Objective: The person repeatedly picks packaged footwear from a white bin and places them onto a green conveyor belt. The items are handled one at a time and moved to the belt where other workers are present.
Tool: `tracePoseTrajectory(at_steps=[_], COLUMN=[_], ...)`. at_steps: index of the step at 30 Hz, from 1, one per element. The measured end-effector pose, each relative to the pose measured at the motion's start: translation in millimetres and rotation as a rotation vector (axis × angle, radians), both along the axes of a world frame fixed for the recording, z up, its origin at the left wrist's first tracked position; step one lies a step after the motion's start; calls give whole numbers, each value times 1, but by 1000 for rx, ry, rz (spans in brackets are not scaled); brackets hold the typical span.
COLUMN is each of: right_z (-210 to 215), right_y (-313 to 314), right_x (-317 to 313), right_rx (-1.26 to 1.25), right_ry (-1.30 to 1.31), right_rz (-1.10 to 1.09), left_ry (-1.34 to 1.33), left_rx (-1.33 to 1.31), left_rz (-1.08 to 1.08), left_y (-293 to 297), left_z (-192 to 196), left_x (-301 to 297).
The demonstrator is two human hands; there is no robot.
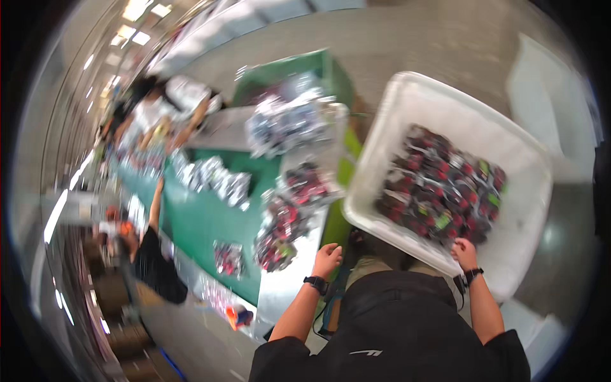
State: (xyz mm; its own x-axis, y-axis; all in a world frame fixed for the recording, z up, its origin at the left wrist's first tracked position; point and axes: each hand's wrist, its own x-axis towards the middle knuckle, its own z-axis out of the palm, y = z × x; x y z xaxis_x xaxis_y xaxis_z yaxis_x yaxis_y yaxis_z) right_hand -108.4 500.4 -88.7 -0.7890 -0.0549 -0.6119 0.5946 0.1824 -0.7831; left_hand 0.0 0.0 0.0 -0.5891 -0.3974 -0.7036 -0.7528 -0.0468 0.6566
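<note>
My left hand (pixel 328 260) hangs by the near right corner of the conveyor table, fingers curled in, with nothing visible in it. A dark watch is on that wrist. My right hand (pixel 464 252) reaches over the near rim of a large white bin (pixel 391 108), its fingers bent and close to the packets inside. Whether a packet is between them is hidden. Many small clear-wrapped packets (pixel 439 184), dark with red and a few green spots, lie heaped in the bin. More red and dark packets (pixel 280 223) lie at the table's right edge, near my left hand.
A green conveyor belt (pixel 191 223) carries silvery bags (pixel 213 178) and one small red packet (pixel 228 258). At its far end stands a green crate (pixel 331 76) beside clear-wrapped packs (pixel 286 124). Co-workers (pixel 153 261) line the belt. An orange-and-blue object (pixel 238 316) sits at the near corner.
</note>
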Motion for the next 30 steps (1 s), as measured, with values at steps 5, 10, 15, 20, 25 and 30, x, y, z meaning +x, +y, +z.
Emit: tracePoseTrajectory(at_steps=[5,10,15,20,25,30], right_z=[59,99,152,211,208,153], right_y=[-119,-266,-413,-555,-685,-797], right_x=[-59,-96,-111,-117,-138,-144], right_rx=[127,130,1,-134,-170,-73], right_ry=[128,224,244,113,-22,7], right_rz=[321,504,759,856,931,907], left_ry=[205,340,41,-200,-66,128], left_rx=[-119,-841,-688,-942,-889,-328], left_rz=[359,598,1089,914,574,760], left_y=[-81,-200,-326,-417,-459,-469], left_z=[12,-3,-33,-34,-36,-43], left_x=[66,151,234,273,286,290])
